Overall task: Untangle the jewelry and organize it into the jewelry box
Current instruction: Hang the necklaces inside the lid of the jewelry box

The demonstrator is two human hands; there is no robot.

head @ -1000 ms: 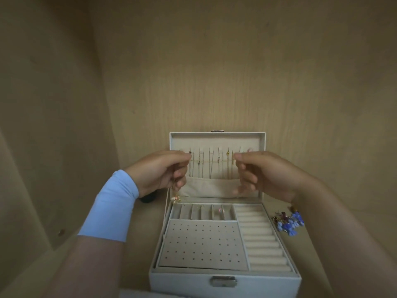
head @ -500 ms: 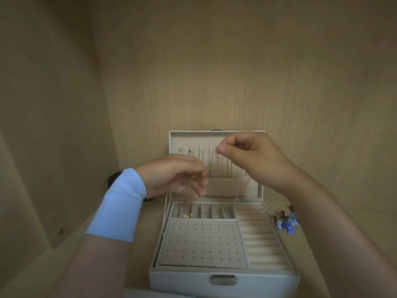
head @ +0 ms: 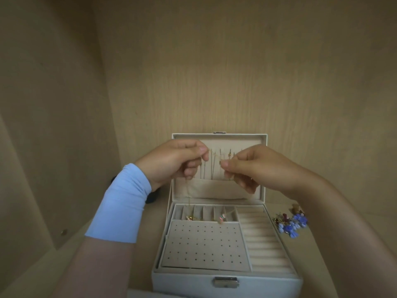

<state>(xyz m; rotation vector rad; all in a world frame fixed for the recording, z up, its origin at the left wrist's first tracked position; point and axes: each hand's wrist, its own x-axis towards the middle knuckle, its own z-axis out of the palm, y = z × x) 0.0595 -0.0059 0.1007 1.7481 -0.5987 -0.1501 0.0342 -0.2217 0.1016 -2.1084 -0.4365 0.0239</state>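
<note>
both hands are raised in front of the upright lid [head: 219, 138] of the white jewelry box [head: 184, 282]. the left hand [head: 174, 162] pinches a thin gold chain [head: 188, 196] between thumb and forefinger, with the other fingers curled under. the right hand [head: 257, 166] pinches just beside it, fingertip close to fingertip, though what lies in that pinch is too fine to make out. below the left pinch the chain hangs down past the lid's pouch toward the row of small compartments [head: 204, 211], where a gold pendant [head: 190, 217] lies. a pink charm [head: 221, 219] sits in a compartment under the right pinch. behind the two pinches, other necklaces [head: 211, 168] hang in the lid. nearer than the grip lie the dotted earring panel [head: 204, 244] and the ring rolls [head: 264, 244]. outside the box, below the right wrist, lies a heap of blue beaded jewelry [head: 290, 224]. a light blue sleeve [head: 122, 205] covers the left forearm.
</note>
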